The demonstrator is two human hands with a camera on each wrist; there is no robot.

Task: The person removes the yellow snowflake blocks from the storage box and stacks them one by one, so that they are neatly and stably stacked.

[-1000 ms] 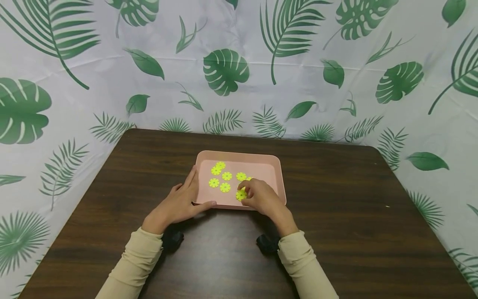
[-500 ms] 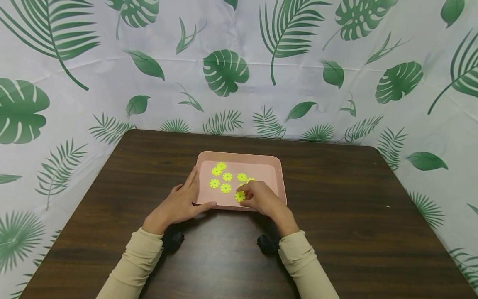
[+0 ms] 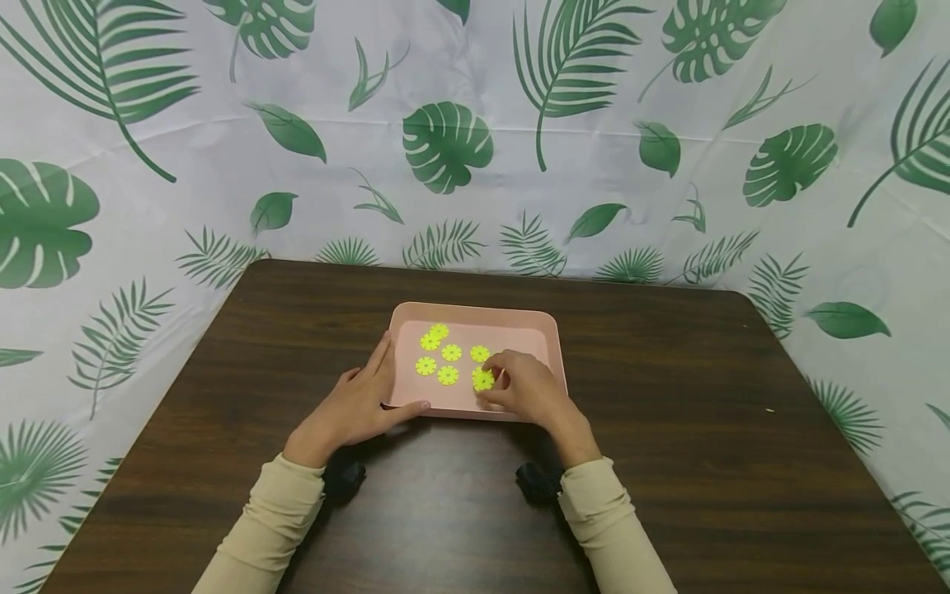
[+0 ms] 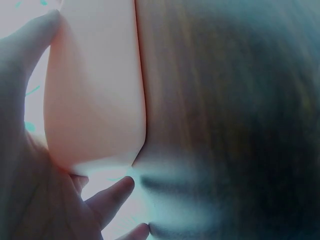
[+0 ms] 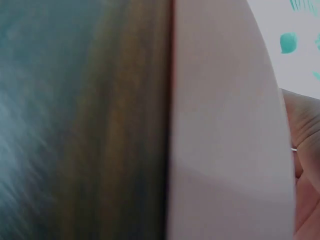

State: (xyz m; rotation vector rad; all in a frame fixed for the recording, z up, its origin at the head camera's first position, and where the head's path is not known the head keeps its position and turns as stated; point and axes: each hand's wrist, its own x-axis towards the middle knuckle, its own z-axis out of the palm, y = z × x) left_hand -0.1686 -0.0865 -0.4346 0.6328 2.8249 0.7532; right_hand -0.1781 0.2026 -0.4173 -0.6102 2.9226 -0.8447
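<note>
Tray point(image 3: 519, 337) on desk point(image 3: 683, 429); left hand point(image 3: 359, 403) spread against its left end; right hand point(image 3: 525, 388) pinching yellow disc point(image 3: 482, 379); other discs point(image 3: 448, 375) lying inside.

A white cloth point(image 3: 519, 186) with green leaves point(image 3: 445, 147) hangs behind a dark wood-grained table point(image 3: 668, 412).

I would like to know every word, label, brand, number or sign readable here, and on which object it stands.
There is no readable text in any view.
Yellow discs and black wrist devices: too small to make out any fine marks.
Pink tray, dark table: no lettering visible.
Backdrop: printed green leaves only.
</note>
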